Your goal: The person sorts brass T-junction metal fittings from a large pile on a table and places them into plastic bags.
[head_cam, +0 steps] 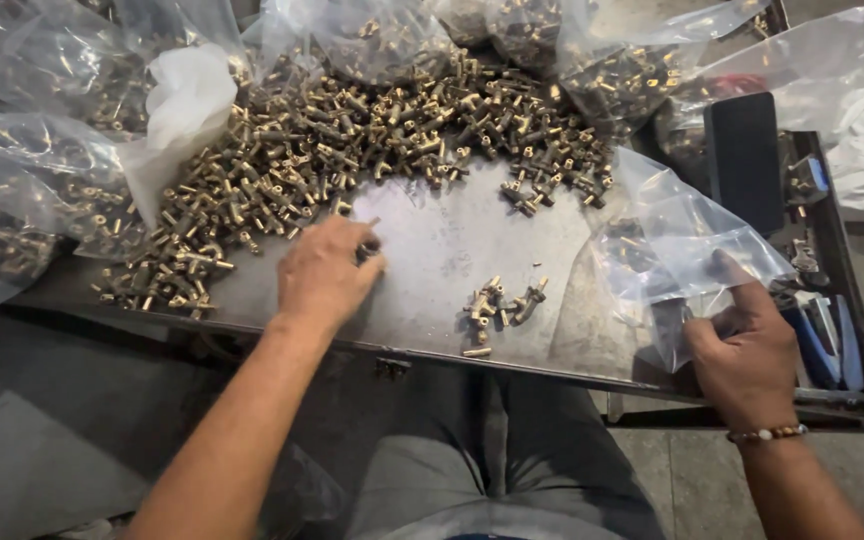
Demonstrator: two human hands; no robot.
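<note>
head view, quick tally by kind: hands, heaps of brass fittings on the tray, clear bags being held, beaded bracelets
Hands: 2, left hand and right hand
Heaps of brass fittings on the metal tray: 2, big heap and small cluster
Clear bags being held: 1, clear bag in the right hand
Beaded bracelets: 1, bracelet
Total: 6

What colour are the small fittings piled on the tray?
Brass-gold fittings, clearest in the head view.

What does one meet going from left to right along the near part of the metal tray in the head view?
Left hand → small cluster of brass fittings → clear plastic bag → right hand, whose fingers grip the bag → blue-handled pliers at the tray's right end.
</note>
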